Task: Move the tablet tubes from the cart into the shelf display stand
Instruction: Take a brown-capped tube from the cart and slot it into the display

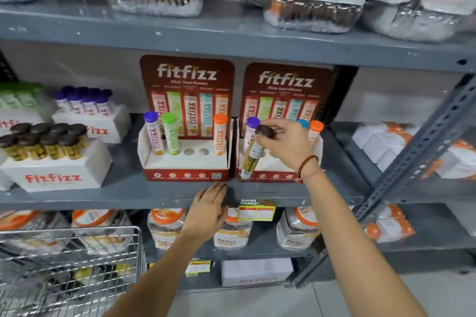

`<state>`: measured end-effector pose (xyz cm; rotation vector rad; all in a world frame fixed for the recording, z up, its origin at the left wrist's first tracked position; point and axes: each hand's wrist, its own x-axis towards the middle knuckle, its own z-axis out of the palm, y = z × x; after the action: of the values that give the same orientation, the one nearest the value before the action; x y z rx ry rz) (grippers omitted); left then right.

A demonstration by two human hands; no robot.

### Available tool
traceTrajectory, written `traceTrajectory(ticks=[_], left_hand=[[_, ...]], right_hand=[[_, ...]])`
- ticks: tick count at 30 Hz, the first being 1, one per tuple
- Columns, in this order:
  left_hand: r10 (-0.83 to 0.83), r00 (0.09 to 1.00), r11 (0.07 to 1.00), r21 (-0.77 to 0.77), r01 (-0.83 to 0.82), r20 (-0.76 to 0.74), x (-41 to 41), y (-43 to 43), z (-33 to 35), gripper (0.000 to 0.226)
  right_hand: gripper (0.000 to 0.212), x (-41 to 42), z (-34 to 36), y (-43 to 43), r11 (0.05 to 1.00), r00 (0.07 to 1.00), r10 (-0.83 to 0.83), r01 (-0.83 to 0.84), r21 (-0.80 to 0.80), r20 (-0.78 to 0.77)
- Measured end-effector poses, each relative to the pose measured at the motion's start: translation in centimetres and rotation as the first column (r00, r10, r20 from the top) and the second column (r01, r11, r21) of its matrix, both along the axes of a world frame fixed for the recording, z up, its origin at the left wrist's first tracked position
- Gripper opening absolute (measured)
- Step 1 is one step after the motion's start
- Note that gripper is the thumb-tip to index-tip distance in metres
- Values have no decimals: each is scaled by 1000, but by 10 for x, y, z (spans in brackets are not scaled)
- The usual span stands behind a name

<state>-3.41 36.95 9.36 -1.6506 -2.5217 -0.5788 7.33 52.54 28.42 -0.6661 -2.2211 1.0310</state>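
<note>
Head view: my right hand (286, 145) pinches a brown-capped tube (252, 154) near its cap, fingers curled round it. The tube hangs tilted, its lower end in front of the right stand (270, 175), not yet in a hole. Behind that hand the stand holds a purple-capped tube (251, 128), a blue cap (303, 123) and an orange-capped tube (315, 131). My left hand (208, 210) lies flat and spread, empty, palm on the shelf edge (128, 197), just below the left stand (185, 162). Above that hand this stand carries 3 tubes, purple (153, 134), green (170, 134) and orange (220, 135), with 2 bare holes (196, 152) between. The cart (77, 265) sits left of and below my left hand; its contents are blurred
</note>
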Motion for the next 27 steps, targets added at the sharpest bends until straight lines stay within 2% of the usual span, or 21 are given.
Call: traceTrajectory(ticks=[4,9,14,21,27], left_hand=[[-39,994,999,-28,36,-104,-6,-6,-7,50],[-27,994,998,-56,21,-105,-12,-14,-8,53],[72,988,997,-20,-75,-139,-26,-34,-3,50],[140,977,987,-50,-150,-162,-45,-58,-8,51],[121,978,989,-61,-133,-169,-49,-63,-10,52]], right_hand=[[23,2,1,11,1000,1000,-21,21,-11,1],[29,-12,-1,13,999,1000,-4,4,-41,-2],[38,-39,0,0,996,996,88,-88,15,3],[33,-79,7,-19,965,968,251,-250,83,6],[29,-113,16,-19,862,908,327,-400,310,262]])
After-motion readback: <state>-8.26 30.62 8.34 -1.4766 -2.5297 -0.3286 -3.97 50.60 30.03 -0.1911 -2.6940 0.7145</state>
